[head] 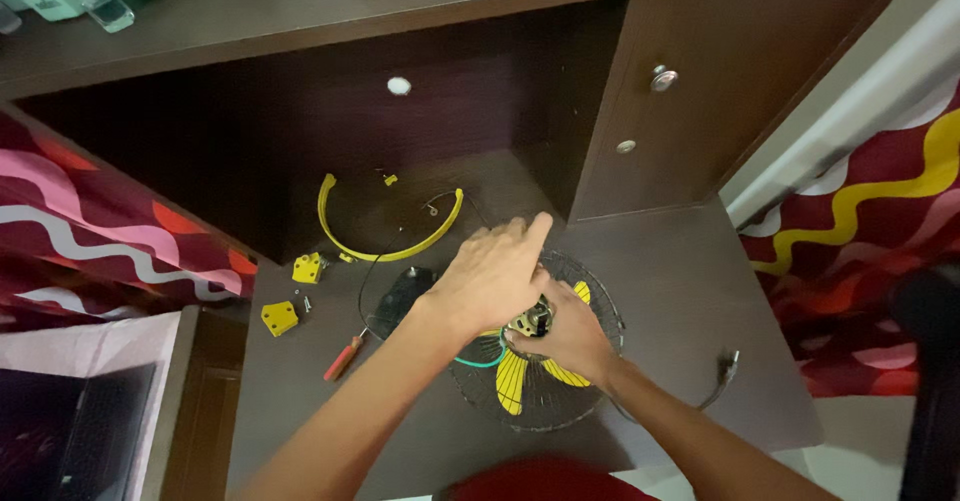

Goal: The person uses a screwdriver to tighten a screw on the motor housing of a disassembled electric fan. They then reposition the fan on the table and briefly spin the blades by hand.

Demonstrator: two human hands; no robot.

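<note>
Head view: fan motor (533, 319) sits between left hand (492, 279) and right hand (567, 336).

A fan grille (590, 381) with its blades (512, 381) lies on a low desk surface (680, 291). The person's left hand (490, 276) rests on top of the fan's centre, and the right hand (565, 336) grips the motor hub (533, 319) just beside it. Left of the fan lie a screwdriver (343, 357) and two small plastic pieces (280, 317). Behind them sits a curved rim band (385, 223). A plug (728, 366) lies right of the fan. A cabinet door (680, 91) stands behind, to the right.
</note>
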